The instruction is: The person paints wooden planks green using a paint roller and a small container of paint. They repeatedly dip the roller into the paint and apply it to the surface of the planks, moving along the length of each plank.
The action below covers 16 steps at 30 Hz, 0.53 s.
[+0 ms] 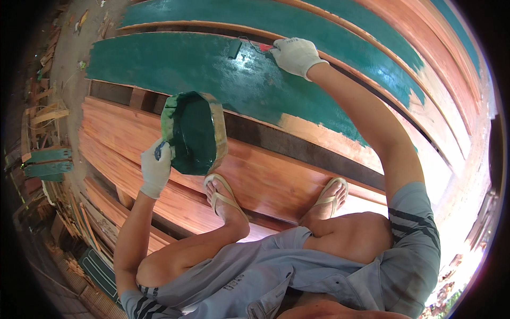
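My left hand (155, 169), in a white glove with a dark blue patch on it, grips the rim of a paint container (218, 127). The container is cut open and tilted toward me, with dark green paint (192, 133) inside. On the far side, my gloved right hand (295, 55) is closed around the red handle of a small paint roller (234, 49). The roller's head is coated green and rests on a wide wooden board (159, 58). Wet green paint covers most of that board, while its right end shows bare wood.
More boards (340, 32), partly green, lie beyond with gaps between. I squat on bare reddish planks (265, 183), my sandalled feet (226, 196) close to the container. Wood scraps (50, 114) and a small green-painted wooden piece (49, 162) lie at the left.
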Tool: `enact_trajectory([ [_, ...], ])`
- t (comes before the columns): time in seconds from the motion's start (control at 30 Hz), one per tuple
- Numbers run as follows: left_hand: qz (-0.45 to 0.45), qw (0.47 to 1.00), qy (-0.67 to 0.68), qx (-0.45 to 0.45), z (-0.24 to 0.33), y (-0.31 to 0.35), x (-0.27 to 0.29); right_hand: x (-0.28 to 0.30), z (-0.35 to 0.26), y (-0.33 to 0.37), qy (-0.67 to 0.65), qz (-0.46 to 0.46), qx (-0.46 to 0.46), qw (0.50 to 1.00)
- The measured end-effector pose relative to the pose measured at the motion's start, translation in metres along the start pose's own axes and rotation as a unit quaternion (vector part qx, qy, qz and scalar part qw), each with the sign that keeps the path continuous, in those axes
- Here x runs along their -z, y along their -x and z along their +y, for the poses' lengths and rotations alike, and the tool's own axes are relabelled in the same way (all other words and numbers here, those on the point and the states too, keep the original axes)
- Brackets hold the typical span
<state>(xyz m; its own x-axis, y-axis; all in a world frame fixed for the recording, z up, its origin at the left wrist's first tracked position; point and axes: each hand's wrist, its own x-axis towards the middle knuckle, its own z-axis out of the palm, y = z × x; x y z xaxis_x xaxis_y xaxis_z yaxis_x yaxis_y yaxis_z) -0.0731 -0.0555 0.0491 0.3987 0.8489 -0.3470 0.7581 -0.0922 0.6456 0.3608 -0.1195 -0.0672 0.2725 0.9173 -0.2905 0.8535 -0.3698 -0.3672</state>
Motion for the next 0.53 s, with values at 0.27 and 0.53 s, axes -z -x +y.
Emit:
enact_trajectory([
  [0.27, -0.024, 1.000, 0.001, -0.011, -0.006, -0.005, 0.001, -0.001, 0.021, 0.025, 0.013, 0.006, -0.022, 1.000],
  [0.53, -0.032, 0.999, 0.006, -0.034, -0.008, -0.009, -0.006, 0.005, 0.035, 0.048, 0.011, -0.005, -0.033, 0.999],
])
